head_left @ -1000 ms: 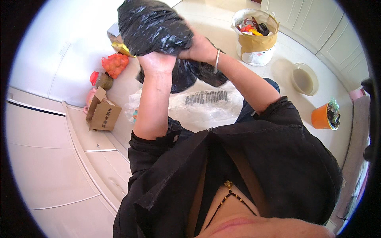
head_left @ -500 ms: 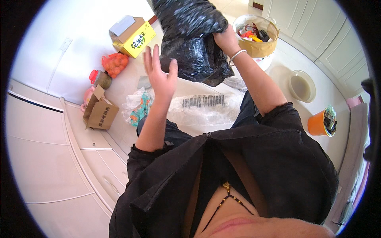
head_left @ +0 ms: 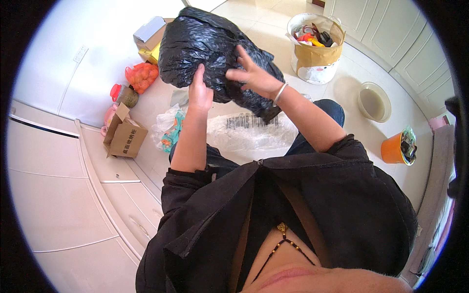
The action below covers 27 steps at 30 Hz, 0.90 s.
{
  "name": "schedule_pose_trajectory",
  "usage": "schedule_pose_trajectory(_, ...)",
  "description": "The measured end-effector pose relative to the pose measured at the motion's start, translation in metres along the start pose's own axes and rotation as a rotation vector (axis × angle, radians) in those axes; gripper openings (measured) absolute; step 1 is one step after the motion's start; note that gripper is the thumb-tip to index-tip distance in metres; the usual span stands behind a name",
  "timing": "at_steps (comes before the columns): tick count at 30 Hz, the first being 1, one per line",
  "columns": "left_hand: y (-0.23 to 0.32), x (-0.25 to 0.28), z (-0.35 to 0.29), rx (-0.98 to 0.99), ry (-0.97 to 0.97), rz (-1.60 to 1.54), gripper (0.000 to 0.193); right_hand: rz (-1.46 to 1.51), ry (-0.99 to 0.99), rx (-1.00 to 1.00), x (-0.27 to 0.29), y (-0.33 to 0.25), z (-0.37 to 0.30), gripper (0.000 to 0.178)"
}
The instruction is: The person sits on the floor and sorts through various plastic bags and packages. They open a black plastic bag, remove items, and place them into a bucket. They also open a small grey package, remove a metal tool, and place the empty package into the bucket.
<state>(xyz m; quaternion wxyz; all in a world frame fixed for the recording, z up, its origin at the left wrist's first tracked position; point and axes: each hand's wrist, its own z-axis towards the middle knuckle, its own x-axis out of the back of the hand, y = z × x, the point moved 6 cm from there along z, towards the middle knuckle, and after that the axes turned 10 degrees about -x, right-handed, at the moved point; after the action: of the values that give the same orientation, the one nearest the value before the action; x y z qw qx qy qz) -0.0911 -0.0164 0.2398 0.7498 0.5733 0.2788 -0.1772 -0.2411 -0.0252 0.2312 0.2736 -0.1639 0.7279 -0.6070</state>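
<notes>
A full black plastic bag is held up in front of me above the floor. My left hand grips its lower left side, fingers closed into the plastic. My right hand presses on the bag's front right, fingers spread over it, a silver bangle on the wrist. Below the bag a clear plastic bag with dark print lies flat on the tiled floor by my knee.
A bin lined with brown paper and full of rubbish stands at the back. An orange cup and a shallow bowl sit to the right. A brown carton, a red-lidded jar, an orange net bag and a yellow box lie left, by white cabinets.
The black bag has come back down and left. My left hand, which was free and open half a second ago, now grips the bag again; my right hand shifted onto its front.
</notes>
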Motion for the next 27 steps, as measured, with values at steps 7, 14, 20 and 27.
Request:
schedule_pose_trajectory(7,-0.007,-0.023,-0.043,-0.633,-0.513,1.107,0.047,0.85,-0.063,-0.015,0.027,0.013,0.004,0.067)
schedule_pose_trajectory(14,-0.025,-0.028,-0.066,-0.701,-0.923,1.093,0.006,0.679,-0.182,0.125,0.045,0.051,-0.022,0.042)
schedule_pose_trajectory(20,-0.045,0.002,-0.052,-0.077,-1.258,0.758,0.018,0.963,-0.761,-0.156,0.015,0.067,-0.033,0.038)
schedule_pose_trajectory(27,-0.026,-0.01,-0.057,-0.323,-1.093,1.106,0.039,0.655,0.024,-0.489,0.042,0.113,-0.001,0.029)
